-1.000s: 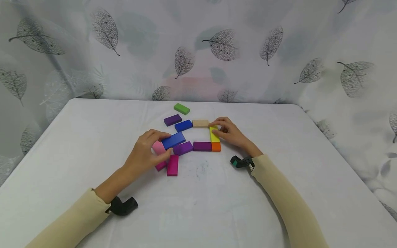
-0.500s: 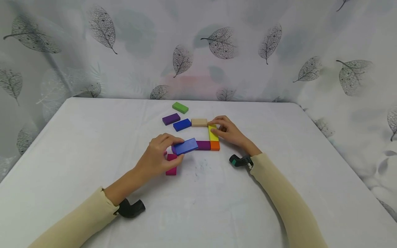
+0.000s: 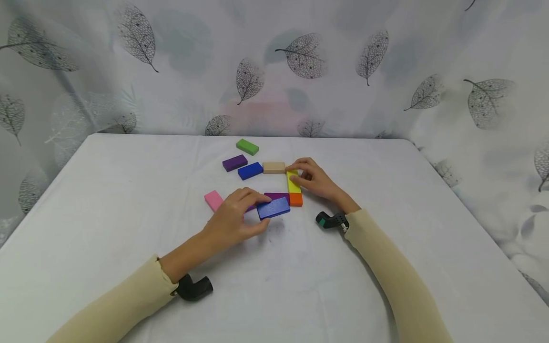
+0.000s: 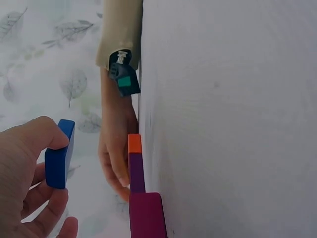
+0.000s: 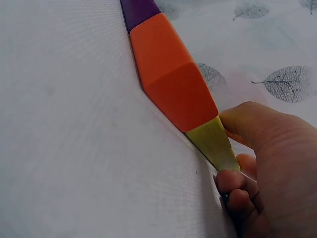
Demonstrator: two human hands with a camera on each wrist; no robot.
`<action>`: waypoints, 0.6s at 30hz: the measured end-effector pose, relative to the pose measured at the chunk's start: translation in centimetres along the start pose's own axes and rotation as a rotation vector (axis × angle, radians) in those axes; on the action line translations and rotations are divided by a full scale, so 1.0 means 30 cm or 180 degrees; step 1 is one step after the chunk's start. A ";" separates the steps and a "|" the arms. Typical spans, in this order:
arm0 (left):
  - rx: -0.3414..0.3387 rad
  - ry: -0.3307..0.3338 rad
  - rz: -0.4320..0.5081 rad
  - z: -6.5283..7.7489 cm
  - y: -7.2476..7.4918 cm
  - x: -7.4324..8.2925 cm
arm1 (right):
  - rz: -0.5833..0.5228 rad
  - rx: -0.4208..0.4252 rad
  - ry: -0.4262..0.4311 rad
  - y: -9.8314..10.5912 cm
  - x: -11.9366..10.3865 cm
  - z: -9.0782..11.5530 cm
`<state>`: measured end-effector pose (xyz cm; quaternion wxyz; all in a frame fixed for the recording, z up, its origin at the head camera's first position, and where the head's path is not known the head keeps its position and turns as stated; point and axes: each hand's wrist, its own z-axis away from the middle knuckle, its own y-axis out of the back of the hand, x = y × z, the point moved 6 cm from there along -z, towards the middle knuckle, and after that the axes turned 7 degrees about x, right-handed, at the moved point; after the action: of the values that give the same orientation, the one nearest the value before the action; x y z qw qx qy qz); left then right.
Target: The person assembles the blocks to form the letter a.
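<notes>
My left hand (image 3: 231, 214) pinches a blue block (image 3: 273, 208) between thumb and fingers, raised over the front of the block outline. In the left wrist view the blue block (image 4: 58, 161) shows clear of the blocks beyond. My right hand (image 3: 316, 180) holds the yellow block (image 3: 293, 184) at the right side, thumb and index finger on it. An orange block (image 3: 296, 199) adjoins its near end, followed leftward by a purple block (image 3: 279, 196), partly covered by the held block. A beige block (image 3: 274, 167) lies at the yellow block's far end.
Another blue block (image 3: 250, 171) lies left of the beige one. Behind it are a dark purple block (image 3: 235, 163) and a green block (image 3: 247, 146). A pink block (image 3: 213, 200) lies behind my left hand. The left wrist view shows a magenta block (image 4: 147, 215).
My left hand has carried the blue block rightward and slightly nearer, uncovering the pink block and covering the magenta ones. The right hand stays at the yellow block.
</notes>
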<state>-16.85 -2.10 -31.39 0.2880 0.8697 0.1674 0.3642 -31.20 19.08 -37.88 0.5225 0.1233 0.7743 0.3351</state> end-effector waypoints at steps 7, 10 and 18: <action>-0.0121 -0.0052 0.0020 -0.002 -0.036 0.022 | 0.0022 -0.0027 -0.0033 -0.001 -0.012 0.001; -0.0208 0.0067 0.0034 -0.003 -0.054 0.026 | 0.0040 -0.0026 -0.0057 -0.003 -0.013 0.002; -0.0468 0.0442 0.0294 -0.001 -0.097 0.037 | 0.0068 -0.0006 -0.0010 0.003 -0.015 0.005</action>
<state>-16.37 0.73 -32.59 0.3217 0.8257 0.1196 0.4478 -30.90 18.97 -37.53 0.5203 0.1316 0.7717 0.3412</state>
